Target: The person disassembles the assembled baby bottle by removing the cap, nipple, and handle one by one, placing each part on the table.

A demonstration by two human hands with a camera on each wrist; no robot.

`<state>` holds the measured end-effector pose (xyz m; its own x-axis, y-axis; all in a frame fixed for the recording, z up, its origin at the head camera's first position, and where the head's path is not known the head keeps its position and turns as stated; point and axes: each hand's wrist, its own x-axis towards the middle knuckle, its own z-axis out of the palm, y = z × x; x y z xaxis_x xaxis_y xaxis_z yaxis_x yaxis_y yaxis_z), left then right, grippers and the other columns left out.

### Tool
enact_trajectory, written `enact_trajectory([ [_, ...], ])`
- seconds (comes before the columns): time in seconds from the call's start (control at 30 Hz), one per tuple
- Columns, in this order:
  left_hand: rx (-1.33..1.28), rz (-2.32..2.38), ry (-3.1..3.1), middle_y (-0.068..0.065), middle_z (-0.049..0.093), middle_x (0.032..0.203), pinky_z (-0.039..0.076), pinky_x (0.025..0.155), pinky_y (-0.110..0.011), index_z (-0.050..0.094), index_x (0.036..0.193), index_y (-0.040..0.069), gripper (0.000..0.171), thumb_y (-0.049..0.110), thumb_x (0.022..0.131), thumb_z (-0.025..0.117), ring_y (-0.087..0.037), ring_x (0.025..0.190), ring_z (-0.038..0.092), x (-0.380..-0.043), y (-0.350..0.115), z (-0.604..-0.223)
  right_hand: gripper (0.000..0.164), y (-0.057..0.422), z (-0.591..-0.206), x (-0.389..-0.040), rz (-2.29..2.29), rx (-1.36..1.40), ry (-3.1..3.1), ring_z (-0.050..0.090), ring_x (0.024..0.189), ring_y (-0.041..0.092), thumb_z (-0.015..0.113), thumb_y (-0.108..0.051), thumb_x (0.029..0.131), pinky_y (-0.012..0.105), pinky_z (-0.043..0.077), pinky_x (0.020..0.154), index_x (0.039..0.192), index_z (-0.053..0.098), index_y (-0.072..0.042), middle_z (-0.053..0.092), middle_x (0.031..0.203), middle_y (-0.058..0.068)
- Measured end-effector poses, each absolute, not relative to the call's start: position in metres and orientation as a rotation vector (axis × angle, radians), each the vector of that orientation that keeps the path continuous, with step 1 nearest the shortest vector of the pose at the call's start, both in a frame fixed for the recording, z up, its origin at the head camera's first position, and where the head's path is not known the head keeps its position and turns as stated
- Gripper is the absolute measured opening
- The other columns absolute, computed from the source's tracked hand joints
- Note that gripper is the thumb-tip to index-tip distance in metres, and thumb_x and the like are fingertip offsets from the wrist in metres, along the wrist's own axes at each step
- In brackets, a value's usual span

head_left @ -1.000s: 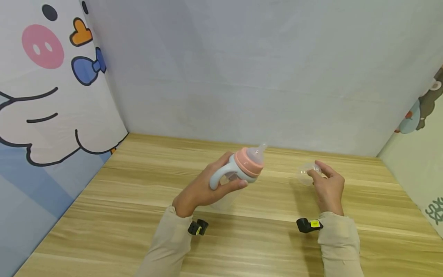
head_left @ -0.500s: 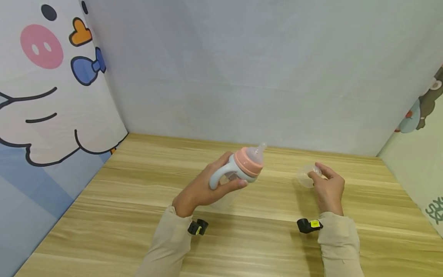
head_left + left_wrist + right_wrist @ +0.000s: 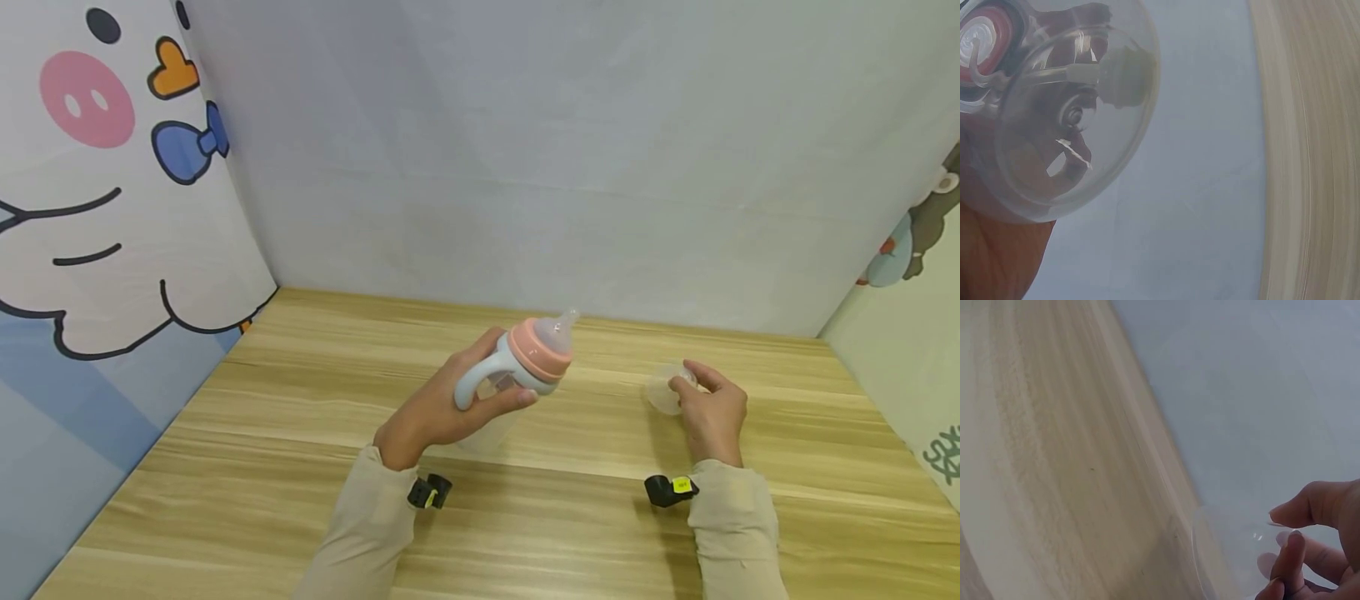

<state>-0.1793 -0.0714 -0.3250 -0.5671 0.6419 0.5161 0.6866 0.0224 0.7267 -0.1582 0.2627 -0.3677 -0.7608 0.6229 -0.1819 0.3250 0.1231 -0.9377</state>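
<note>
My left hand point(image 3: 450, 404) grips a baby bottle point(image 3: 538, 350) by its upper body, tilted with the clear teat toward the upper right. The bottle has a pink collar, a pale blue handle and a see-through body. In the left wrist view the clear bottle base point(image 3: 1079, 119) faces the camera, with a straw and a pale weight inside. To the right, my right hand point(image 3: 708, 408) pinches a clear dome-shaped cap point(image 3: 663, 390) between thumb and fingers, above the table. The right wrist view shows the transparent cap point(image 3: 1229, 550) at the fingertips.
A wood-grain table point(image 3: 300, 467) lies beneath both hands. Behind it hangs a pale grey cloth backdrop point(image 3: 510, 167). A cartoon-printed panel point(image 3: 97, 192) stands at the left and another printed panel point(image 3: 915, 350) at the right.
The right hand has tipped the clear cap slightly downward, and its fingers sit a little lower. The left hand and the baby bottle have hardly moved.
</note>
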Motion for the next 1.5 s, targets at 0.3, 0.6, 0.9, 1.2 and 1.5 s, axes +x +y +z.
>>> enact_trajectory([
  [0.3, -1.445, -1.604, -2.207, -0.001, 0.065, 0.107, 0.054, 0.084, -0.034, 0.049, 0.132, 0.014, 0.042, 0.014, 0.095, 0.069, -0.011, 0.092, 0.059, -0.179, -0.071, -0.325, 0.051, 0.264, -0.373, -0.160, 1.655, -0.947, -2.137, 0.044, 0.133, 0.023, 0.062, -0.004, 0.090, 0.007, 0.045, 0.065, 0.142, 0.056, -0.005, 0.043, 0.157, 0.012],
  [0.6, -1.443, -1.598, -2.223, 0.001, 0.064, 0.108, 0.055, 0.085, -0.041, 0.049, 0.133, 0.015, 0.042, 0.016, 0.096, 0.069, -0.012, 0.093, 0.059, -0.180, -0.072, -0.325, 0.050, 0.267, -0.375, -0.160, 1.611, -0.968, -2.138, 0.047, 0.125, 0.019, 0.062, -0.006, 0.089, 0.008, 0.046, 0.063, 0.139, 0.059, -0.006, 0.048, 0.153, 0.012],
  [0.9, -1.428, -1.595, -2.237, 0.001, 0.064, 0.108, 0.054, 0.085, -0.035, 0.049, 0.131, 0.015, 0.041, 0.017, 0.096, 0.069, -0.012, 0.093, 0.059, -0.180, -0.072, -0.326, 0.049, 0.268, -0.376, -0.159, 1.603, -0.981, -2.135, 0.048, 0.116, 0.015, 0.063, -0.007, 0.089, 0.009, 0.047, 0.064, 0.139, 0.060, -0.006, 0.049, 0.148, 0.010],
  [1.2, -1.431, -1.614, -2.240, 0.001, 0.063, 0.107, 0.054, 0.083, -0.032, 0.049, 0.131, 0.017, 0.040, 0.021, 0.097, 0.069, -0.012, 0.091, 0.059, -0.181, -0.072, -0.326, 0.049, 0.269, -0.377, -0.158, 1.596, -0.989, -2.134, 0.048, 0.111, 0.013, 0.064, -0.008, 0.089, 0.009, 0.047, 0.064, 0.138, 0.061, -0.007, 0.051, 0.143, 0.008],
  [1.5, -1.432, -1.617, -2.238, 0.001, 0.063, 0.106, 0.054, 0.082, -0.031, 0.050, 0.130, 0.016, 0.038, 0.021, 0.097, 0.069, -0.012, 0.090, 0.059, -0.181, -0.072, -0.326, 0.050, 0.274, -0.378, -0.158, 1.607, -0.979, -2.152, 0.048, 0.118, 0.018, 0.066, -0.012, 0.091, 0.009, 0.047, 0.063, 0.140, 0.058, -0.007, 0.048, 0.149, 0.012],
])
